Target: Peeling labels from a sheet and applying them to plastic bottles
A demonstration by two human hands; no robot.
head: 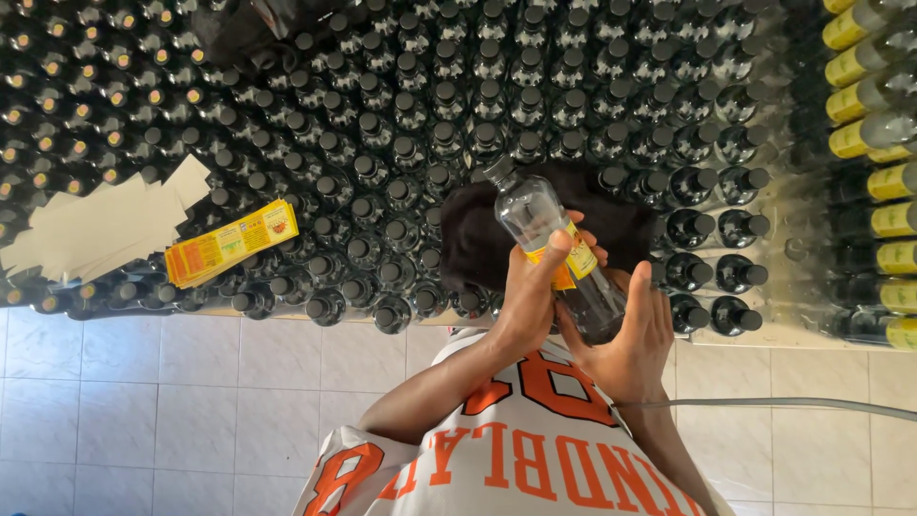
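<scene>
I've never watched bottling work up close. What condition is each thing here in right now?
Clear bottle: capped, tilted, held in both hands, yellow label partly on.
Left hand: gripping the bottle, thumb on the label.
Right hand: cupping the bottle's base.
Dark bottles: capped, upright, unlabelled.
Label stack: loose, lying on bottle caps.
Labelled bottles: lying sideways.

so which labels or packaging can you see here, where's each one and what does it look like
Label: yellow and orange band on the clear bottle held by left hand and right hand.
Stack of labels: yellow, orange and red rectangles lying on the dark capped bottles, left of centre.
Blank white sheets: loose pile at far left.
Labelled bottles: yellow bands, right edge.
</scene>
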